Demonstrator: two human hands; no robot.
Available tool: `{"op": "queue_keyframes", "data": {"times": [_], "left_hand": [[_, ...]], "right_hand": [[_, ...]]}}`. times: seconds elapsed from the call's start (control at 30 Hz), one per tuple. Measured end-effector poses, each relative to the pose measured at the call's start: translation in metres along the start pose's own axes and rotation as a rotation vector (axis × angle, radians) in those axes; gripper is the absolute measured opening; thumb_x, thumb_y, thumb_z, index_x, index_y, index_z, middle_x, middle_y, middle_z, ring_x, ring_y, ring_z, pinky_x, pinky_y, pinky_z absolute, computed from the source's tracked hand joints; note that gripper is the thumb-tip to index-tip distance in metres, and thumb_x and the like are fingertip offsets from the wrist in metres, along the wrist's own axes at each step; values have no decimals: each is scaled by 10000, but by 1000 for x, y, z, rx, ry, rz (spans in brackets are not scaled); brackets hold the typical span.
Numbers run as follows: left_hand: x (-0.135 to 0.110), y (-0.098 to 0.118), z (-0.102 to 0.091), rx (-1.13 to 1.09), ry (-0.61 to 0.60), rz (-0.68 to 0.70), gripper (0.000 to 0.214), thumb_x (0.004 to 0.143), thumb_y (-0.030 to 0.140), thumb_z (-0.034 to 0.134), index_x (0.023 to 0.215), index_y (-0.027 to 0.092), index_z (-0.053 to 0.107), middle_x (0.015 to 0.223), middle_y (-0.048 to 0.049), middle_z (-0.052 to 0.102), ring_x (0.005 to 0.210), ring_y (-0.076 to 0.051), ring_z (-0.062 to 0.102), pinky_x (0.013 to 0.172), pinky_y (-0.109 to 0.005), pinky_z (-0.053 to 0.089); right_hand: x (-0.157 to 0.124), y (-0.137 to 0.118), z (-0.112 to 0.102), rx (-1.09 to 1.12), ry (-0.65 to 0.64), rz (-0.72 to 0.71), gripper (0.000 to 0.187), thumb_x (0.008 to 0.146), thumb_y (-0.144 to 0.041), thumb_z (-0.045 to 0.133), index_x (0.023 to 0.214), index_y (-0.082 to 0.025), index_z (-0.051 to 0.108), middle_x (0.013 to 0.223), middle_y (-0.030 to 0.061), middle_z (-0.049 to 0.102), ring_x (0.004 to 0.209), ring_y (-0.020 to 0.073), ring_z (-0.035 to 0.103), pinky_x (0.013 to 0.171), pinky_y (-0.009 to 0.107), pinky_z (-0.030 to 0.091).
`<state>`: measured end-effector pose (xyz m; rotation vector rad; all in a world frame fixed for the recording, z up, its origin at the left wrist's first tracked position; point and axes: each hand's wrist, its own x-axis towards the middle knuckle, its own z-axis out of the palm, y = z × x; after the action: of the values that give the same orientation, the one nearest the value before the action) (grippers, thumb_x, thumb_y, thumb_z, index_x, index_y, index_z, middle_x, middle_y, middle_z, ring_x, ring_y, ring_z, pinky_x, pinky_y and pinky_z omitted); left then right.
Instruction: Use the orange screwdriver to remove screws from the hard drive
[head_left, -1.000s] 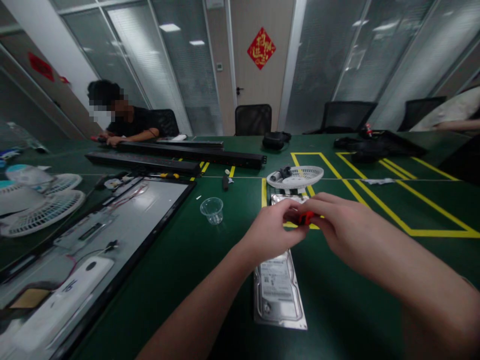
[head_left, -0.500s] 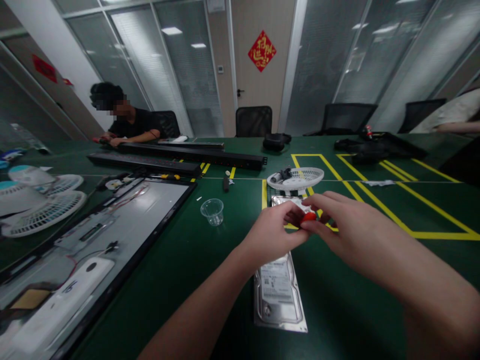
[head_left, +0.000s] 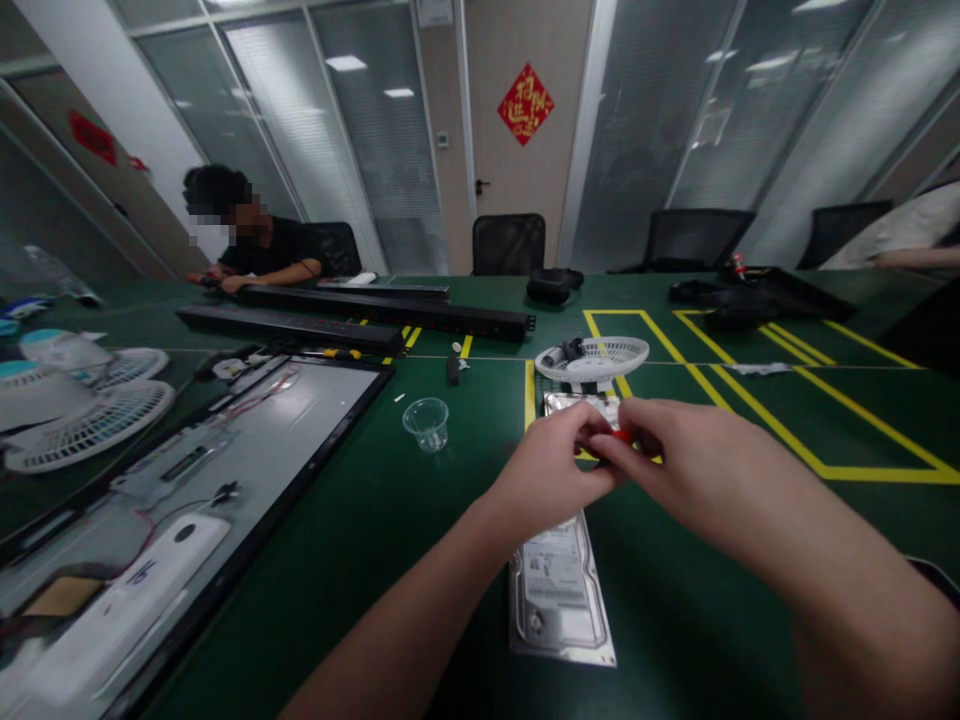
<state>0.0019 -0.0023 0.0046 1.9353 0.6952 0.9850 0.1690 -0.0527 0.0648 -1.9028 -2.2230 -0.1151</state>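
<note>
- The left hand (head_left: 551, 465) and right hand (head_left: 690, 450) meet at the fingertips, pinching a small red piece (head_left: 622, 436) between them; the fingers hide most of it, so its shape cannot be told.
- Below the grip, on the wearer's side, a silver hard drive (head_left: 561, 600) lies label up on the green table (head_left: 420, 560), partly covered by the left hand.
- Just beyond the grip lies another silver metal piece (head_left: 577, 403), partly hidden.
- Farther beyond stands a white slotted dish (head_left: 626, 353) holding dark parts (head_left: 573, 349).
- Left of the grip, well apart, stands a clear plastic cup (head_left: 427, 425).
</note>
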Motion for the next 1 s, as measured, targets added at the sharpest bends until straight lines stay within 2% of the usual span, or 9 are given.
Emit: {"op": "queue_keyframes", "data": {"times": [0.13, 0.2, 0.27, 0.4, 0.57, 0.7, 0.8, 0.9, 1.0], "left_hand": [[0, 0, 0, -40, -5, -18, 213, 834, 112, 729, 1033, 167, 677, 1016, -57, 760, 934, -192, 716, 838, -312, 561], [0, -2, -1, -77, 2, -32, 337, 827, 112, 748, 1144, 175, 654, 1039, -64, 767, 938, -194, 735, 842, -315, 576], [-1, -3, -2, -93, 3, -32, 425, 836, 131, 764, 1230, 188, 615, 1054, -67, 773, 944, -198, 749, 848, -322, 584], [-2, -1, -3, -92, -6, -10, 405, 857, 121, 738, 1231, 197, 603, 1097, -70, 781, 1007, -209, 756, 885, -329, 582], [-1, 2, -3, -60, -25, 31, 322, 842, 158, 781, 1131, 180, 640, 1129, -82, 760, 1026, -221, 733, 889, -328, 568], [-1, 0, -1, -41, -16, 21, 262, 838, 139, 762, 1063, 183, 636, 1080, -72, 756, 988, -214, 726, 860, -326, 563], [-1, -2, -2, -68, -17, -7, 315, 831, 128, 753, 1111, 182, 619, 1089, -85, 760, 978, -212, 737, 850, -329, 574], [-2, -2, -3, -91, -36, -35, 400, 827, 114, 747, 1194, 184, 606, 1101, -92, 772, 992, -221, 753, 872, -344, 589], [-3, -1, -4, -99, -45, -28, 442, 856, 120, 731, 1267, 195, 585, 1141, -90, 783, 1046, -229, 764, 920, -360, 595]], "right_hand": [[-1, 2, -2, -29, -9, 40, 284, 980, -531, 663, 980, -252, 717, 871, 69, 746, 697, 261, 676, 596, 355, 403], [-2, 4, -3, 25, 15, -23, 214, 961, -416, 705, 1094, -250, 726, 994, 78, 762, 792, 273, 719, 641, 361, 466], [-2, 5, -3, 88, 29, -101, 276, 956, -238, 666, 1226, -256, 720, 1122, 89, 758, 882, 269, 746, 703, 364, 514], [0, 4, 0, 137, 3, -173, 425, 942, -72, 539, 1272, -248, 742, 1102, 94, 760, 893, 252, 753, 772, 377, 539], [3, 0, 1, 76, -9, -74, 172, 1010, -267, 588, 1033, -212, 750, 944, 89, 759, 790, 254, 715, 693, 369, 488], [2, -2, 1, -30, -6, 9, 288, 1018, -495, 598, 955, -245, 727, 790, 71, 743, 658, 258, 667, 581, 348, 374], [1, 0, 0, -69, -7, 49, 359, 986, -581, 624, 935, -243, 736, 771, 81, 740, 656, 277, 672, 574, 354, 373], [-1, 3, -2, 25, 17, -27, 244, 974, -430, 676, 1120, -246, 743, 986, 90, 779, 794, 288, 730, 648, 375, 479], [-3, 4, -4, 135, -3, -142, 349, 967, -169, 598, 1285, -252, 715, 1203, 105, 760, 943, 283, 759, 780, 405, 552]]}}
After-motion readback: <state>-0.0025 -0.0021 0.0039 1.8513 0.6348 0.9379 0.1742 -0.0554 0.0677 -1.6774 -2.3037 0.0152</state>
